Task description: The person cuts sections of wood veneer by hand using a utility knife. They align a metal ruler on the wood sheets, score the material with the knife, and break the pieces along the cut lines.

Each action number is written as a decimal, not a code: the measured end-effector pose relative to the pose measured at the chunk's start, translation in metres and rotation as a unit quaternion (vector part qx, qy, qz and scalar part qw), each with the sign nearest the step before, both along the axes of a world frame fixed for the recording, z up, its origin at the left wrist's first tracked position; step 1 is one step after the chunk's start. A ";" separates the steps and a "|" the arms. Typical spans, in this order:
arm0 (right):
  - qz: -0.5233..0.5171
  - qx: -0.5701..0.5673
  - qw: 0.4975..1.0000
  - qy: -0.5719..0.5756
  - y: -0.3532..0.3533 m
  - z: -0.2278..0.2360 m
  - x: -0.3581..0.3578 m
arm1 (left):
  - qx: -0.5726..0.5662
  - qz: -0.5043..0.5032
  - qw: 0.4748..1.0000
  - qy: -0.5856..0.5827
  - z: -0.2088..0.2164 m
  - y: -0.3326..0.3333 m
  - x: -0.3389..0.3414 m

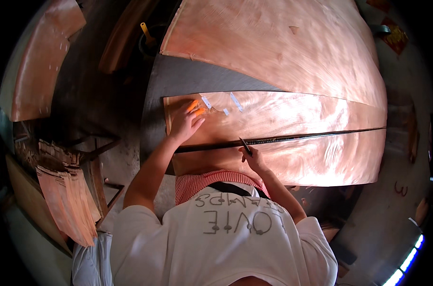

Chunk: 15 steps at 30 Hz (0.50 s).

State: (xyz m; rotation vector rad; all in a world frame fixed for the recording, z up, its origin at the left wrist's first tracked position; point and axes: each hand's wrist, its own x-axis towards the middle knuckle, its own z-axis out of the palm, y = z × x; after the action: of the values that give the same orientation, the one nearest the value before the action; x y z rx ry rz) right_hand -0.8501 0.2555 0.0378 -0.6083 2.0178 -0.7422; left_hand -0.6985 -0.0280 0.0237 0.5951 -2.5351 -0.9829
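Observation:
My left hand rests on a thin reddish-brown wood veneer sheet, near its left end. Its fingers are spread, and orange covers sit on some fingertips. Close to these fingers, short white pieces of tape stick to the veneer. My right hand is closed around a slim dark knife, its pointed tip up and to the left. That tip is at a long dark strip running across the veneer; whether it is a straightedge or a gap cannot be told. More veneer lies on its near side.
A larger veneer sheet covers the far part of the dark table. Left of the table, a yellow-handled tool stands in a dark container. Torn veneer strips hang at the lower left, beside a metal frame.

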 end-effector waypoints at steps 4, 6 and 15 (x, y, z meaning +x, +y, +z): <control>0.092 0.006 0.993 0.067 -0.003 0.001 0.008 | -0.003 -0.036 0.995 -0.090 0.014 0.046 0.046; 0.125 0.000 0.989 0.083 -0.007 0.008 0.014 | -0.022 -0.075 0.993 -0.086 0.011 0.068 0.069; 0.156 -0.030 0.969 0.188 0.014 0.014 0.056 | -0.056 -0.073 0.990 -0.102 0.002 0.078 0.082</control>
State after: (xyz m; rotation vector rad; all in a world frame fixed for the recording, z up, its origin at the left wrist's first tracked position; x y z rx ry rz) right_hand -0.7945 0.2699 0.0519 -1.1432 2.1703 -0.5260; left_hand -0.6169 0.0501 0.0259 0.5079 -2.8285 -0.8570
